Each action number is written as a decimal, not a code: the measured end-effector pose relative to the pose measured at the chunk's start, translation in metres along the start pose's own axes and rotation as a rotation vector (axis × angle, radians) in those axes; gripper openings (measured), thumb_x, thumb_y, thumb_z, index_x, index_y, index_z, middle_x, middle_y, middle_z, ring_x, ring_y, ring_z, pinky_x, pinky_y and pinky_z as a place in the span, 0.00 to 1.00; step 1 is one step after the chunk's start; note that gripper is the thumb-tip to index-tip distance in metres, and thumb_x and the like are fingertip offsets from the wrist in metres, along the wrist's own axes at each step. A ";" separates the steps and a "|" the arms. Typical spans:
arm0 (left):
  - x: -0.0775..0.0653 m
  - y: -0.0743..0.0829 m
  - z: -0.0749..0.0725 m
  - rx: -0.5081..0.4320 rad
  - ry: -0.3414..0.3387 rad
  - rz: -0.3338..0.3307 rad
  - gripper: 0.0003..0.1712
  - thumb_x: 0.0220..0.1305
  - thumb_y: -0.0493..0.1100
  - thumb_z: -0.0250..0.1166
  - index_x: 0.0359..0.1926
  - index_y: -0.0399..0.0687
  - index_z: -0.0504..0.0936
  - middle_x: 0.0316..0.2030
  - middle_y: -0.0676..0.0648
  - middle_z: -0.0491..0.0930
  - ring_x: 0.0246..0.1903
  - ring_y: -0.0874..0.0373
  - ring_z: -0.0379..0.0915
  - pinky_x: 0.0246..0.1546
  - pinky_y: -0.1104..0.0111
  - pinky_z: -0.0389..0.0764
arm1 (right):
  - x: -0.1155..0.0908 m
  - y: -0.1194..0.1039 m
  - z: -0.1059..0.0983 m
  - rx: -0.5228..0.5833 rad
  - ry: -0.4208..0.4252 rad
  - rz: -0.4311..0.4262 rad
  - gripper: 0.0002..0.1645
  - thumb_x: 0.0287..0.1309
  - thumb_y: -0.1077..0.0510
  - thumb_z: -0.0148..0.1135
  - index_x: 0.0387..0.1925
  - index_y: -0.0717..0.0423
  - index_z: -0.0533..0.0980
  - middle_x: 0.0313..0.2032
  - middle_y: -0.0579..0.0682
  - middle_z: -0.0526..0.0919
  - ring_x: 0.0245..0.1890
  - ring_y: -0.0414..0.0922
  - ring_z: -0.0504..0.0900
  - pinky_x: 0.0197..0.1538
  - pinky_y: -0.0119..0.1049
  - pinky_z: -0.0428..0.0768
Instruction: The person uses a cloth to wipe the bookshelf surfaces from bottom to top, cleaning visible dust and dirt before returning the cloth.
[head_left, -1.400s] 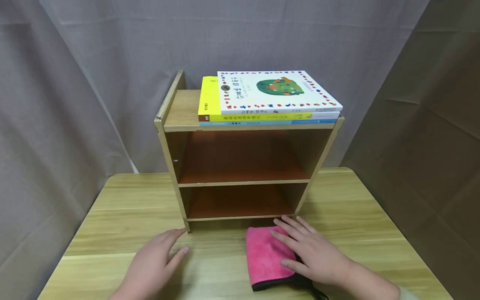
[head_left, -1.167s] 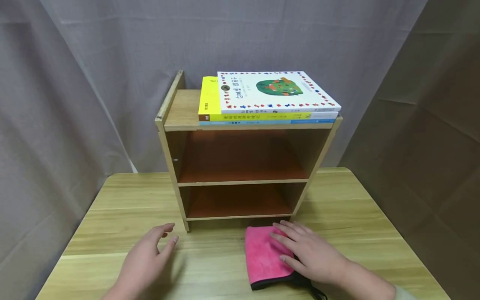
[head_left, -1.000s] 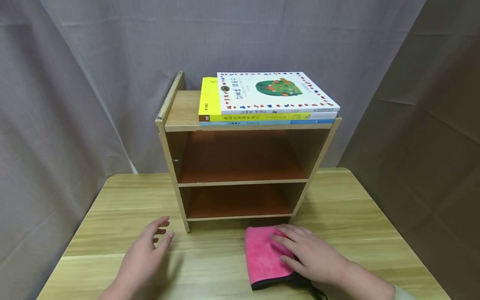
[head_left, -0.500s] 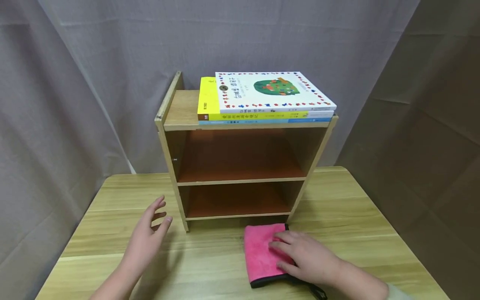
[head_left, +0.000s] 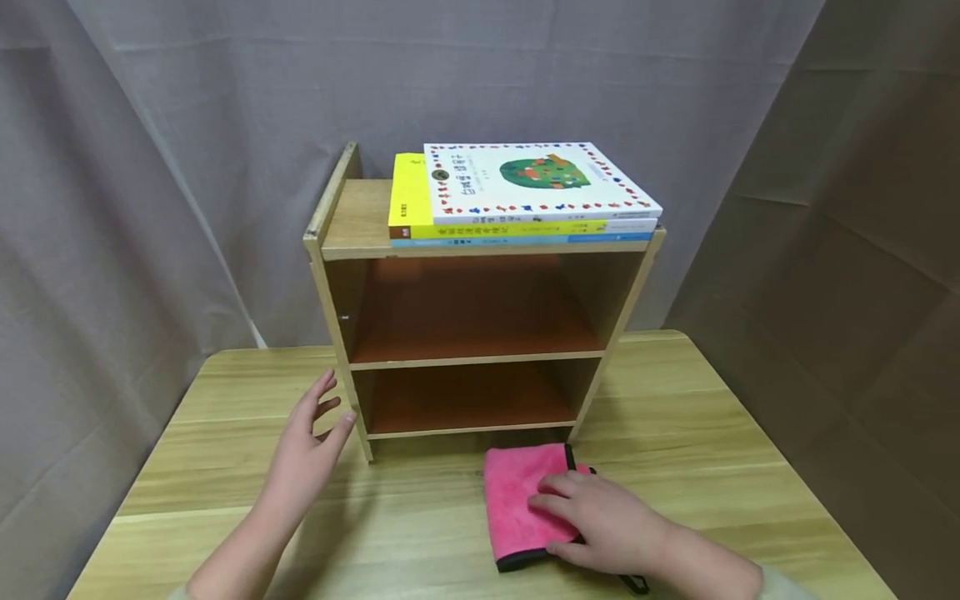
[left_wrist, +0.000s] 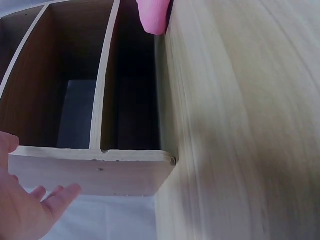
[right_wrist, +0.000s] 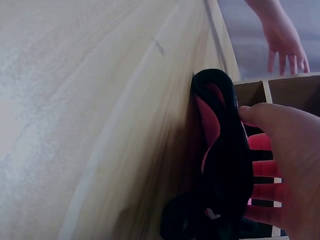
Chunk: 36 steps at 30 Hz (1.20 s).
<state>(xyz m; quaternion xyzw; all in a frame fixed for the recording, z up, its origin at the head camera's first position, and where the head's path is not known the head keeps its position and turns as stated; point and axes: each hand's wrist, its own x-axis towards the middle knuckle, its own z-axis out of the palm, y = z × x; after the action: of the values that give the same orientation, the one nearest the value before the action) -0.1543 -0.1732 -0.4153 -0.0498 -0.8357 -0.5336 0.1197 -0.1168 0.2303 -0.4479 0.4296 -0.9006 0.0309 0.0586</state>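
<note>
A folded pink cloth (head_left: 513,500) with black edging lies on the table in front of the small wooden shelf (head_left: 480,360). My right hand (head_left: 600,521) rests on the cloth's right part with loosely bent, spread fingers; in the right wrist view the thumb touches the black edging of the cloth (right_wrist: 227,170). My left hand (head_left: 303,446) is raised beside the shelf's left side, fingers apart and holding nothing. The left wrist view has the left hand (left_wrist: 25,210) close to the shelf's side panel (left_wrist: 115,175); whether it touches is unclear.
Three books are stacked flat on the shelf top: a white one (head_left: 555,200), a yellow one (head_left: 408,196) and a blue one (head_left: 517,241). The shelf stands on a wooden table (head_left: 420,533). Grey curtains (head_left: 187,167) hang behind and at both sides.
The left hand has left the shelf's lower left corner, drawn back, then risen along the left side. The right hand has slid slightly back on the cloth, its fingers bending more.
</note>
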 end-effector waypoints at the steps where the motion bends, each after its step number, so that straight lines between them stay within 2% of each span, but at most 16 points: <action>1: 0.001 0.000 0.001 -0.009 0.004 0.002 0.39 0.71 0.49 0.62 0.77 0.56 0.55 0.73 0.47 0.59 0.66 0.44 0.64 0.57 0.47 0.77 | 0.000 0.000 0.001 0.002 -0.011 0.001 0.29 0.62 0.36 0.62 0.59 0.43 0.78 0.55 0.44 0.78 0.55 0.44 0.75 0.55 0.51 0.79; 8: 0.009 0.001 0.008 -0.014 0.018 0.002 0.42 0.69 0.51 0.64 0.77 0.64 0.55 0.74 0.51 0.55 0.67 0.48 0.63 0.56 0.55 0.79 | -0.002 -0.003 0.004 0.061 -0.102 0.027 0.37 0.57 0.32 0.64 0.65 0.41 0.74 0.62 0.48 0.73 0.60 0.49 0.72 0.58 0.55 0.77; 15: 0.012 0.004 0.014 -0.029 0.018 -0.035 0.46 0.68 0.50 0.65 0.79 0.61 0.49 0.74 0.47 0.54 0.68 0.47 0.61 0.55 0.56 0.80 | -0.003 -0.007 0.006 0.065 -0.191 0.031 0.44 0.51 0.34 0.69 0.69 0.38 0.70 0.66 0.50 0.70 0.64 0.52 0.70 0.60 0.56 0.75; 20: 0.014 0.006 0.015 0.003 0.020 -0.075 0.47 0.69 0.53 0.64 0.79 0.53 0.48 0.75 0.44 0.50 0.70 0.45 0.58 0.55 0.54 0.79 | 0.000 -0.009 0.007 0.036 -0.221 0.028 0.47 0.45 0.39 0.73 0.69 0.39 0.69 0.66 0.52 0.70 0.64 0.53 0.70 0.61 0.54 0.75; 26: 0.018 0.005 0.016 0.028 0.019 -0.083 0.47 0.70 0.52 0.63 0.79 0.46 0.48 0.76 0.43 0.49 0.70 0.42 0.56 0.57 0.54 0.78 | 0.006 -0.012 0.008 0.030 -0.258 0.035 0.46 0.48 0.45 0.71 0.70 0.40 0.67 0.68 0.53 0.69 0.64 0.55 0.69 0.61 0.56 0.75; 30: 0.020 0.006 0.018 0.049 0.030 -0.073 0.44 0.71 0.48 0.61 0.78 0.46 0.48 0.76 0.42 0.49 0.70 0.40 0.57 0.57 0.52 0.78 | 0.008 -0.013 0.009 -0.022 -0.253 0.016 0.45 0.49 0.48 0.71 0.70 0.41 0.66 0.67 0.54 0.69 0.63 0.56 0.70 0.60 0.55 0.76; 36: 0.022 0.008 0.021 0.077 0.034 -0.054 0.42 0.72 0.46 0.59 0.78 0.46 0.48 0.76 0.40 0.50 0.69 0.38 0.58 0.56 0.50 0.78 | 0.007 -0.013 0.010 -0.121 -0.173 -0.010 0.41 0.49 0.58 0.68 0.68 0.41 0.70 0.64 0.54 0.73 0.59 0.55 0.74 0.55 0.54 0.78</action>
<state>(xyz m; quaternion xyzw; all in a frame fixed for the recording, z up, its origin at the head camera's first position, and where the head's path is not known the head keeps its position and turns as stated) -0.1767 -0.1519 -0.4108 -0.0133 -0.8546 -0.5047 0.1214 -0.1117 0.2152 -0.4569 0.4309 -0.9003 -0.0610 0.0064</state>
